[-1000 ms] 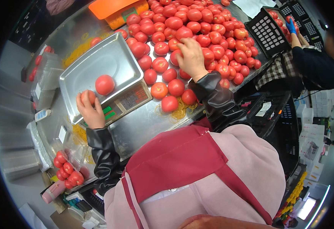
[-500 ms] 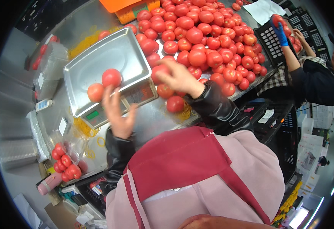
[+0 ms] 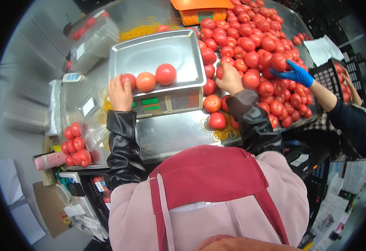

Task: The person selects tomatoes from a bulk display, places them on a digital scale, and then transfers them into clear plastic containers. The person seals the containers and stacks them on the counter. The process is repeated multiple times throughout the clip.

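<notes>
My left hand [image 3: 121, 95] is at the front left corner of the scale's metal tray [image 3: 158, 48], its fingers curled round a tomato [image 3: 129, 81]. Two more tomatoes rest in a row beside it, an orange-red one [image 3: 145, 82] and a redder one [image 3: 166, 74]. Below the tray, the scale [image 3: 166, 102] shows green displays. My right hand [image 3: 231, 80] is at the near left side of the large tomato pile [image 3: 254, 44], fingers closed on a tomato [image 3: 219, 72] that they partly cover.
A co-worker's blue-gloved hand [image 3: 295, 74] holds a tomato [image 3: 278, 62] over the pile from the right. Yellow rubber bands [image 3: 143, 30] lie behind the scale. Clear plastic boxes [image 3: 92, 50] stand at left, a bunch of tomatoes [image 3: 77, 144] front left. An orange scale [image 3: 202, 16] sits behind.
The view has shifted. A third tomato is now on the tray under my left hand. My right hand has moved right along the pile. The co-worker's gloved hand came from the crate to the pile.
</notes>
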The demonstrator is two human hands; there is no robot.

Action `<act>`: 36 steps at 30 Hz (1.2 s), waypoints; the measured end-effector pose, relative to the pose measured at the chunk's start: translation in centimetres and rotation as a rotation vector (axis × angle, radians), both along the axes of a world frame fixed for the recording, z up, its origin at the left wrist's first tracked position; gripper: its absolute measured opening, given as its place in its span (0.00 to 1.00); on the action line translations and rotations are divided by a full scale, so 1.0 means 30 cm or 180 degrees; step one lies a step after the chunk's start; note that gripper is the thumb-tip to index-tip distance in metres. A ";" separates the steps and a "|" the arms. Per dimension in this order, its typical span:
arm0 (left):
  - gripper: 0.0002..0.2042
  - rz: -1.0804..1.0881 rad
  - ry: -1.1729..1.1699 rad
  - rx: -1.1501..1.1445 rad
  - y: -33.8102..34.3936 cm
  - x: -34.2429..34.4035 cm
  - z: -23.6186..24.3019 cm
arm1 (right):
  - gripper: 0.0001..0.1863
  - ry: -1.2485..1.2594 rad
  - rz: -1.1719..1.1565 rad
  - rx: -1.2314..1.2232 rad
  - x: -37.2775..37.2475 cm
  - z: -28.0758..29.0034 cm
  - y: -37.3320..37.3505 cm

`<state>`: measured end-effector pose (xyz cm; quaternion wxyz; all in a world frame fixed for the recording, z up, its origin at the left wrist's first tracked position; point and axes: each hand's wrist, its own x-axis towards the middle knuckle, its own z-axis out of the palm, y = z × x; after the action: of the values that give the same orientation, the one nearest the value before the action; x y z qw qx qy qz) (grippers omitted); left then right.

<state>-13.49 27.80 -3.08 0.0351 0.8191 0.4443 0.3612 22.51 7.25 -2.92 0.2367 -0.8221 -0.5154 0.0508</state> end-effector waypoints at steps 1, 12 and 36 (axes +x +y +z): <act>0.21 0.0000 -0.0028 0.0060 -0.002 0.018 0.000 | 0.26 -0.0051 -0.0136 0.0506 -0.020 0.051 0.003; 0.28 -0.0351 -0.0834 -0.0508 -0.131 -0.227 0.096 | 0.25 -0.0597 0.1196 0.1484 -0.229 0.213 0.066; 0.06 -0.0111 0.1655 -0.0636 -0.247 -0.747 -0.034 | 0.12 -0.0858 0.0165 0.0650 -0.094 -0.116 -0.252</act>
<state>-35.90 20.40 -4.11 0.0067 0.8843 0.4576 0.0925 19.70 -0.32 -6.39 0.2464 -0.7795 -0.5659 -0.1065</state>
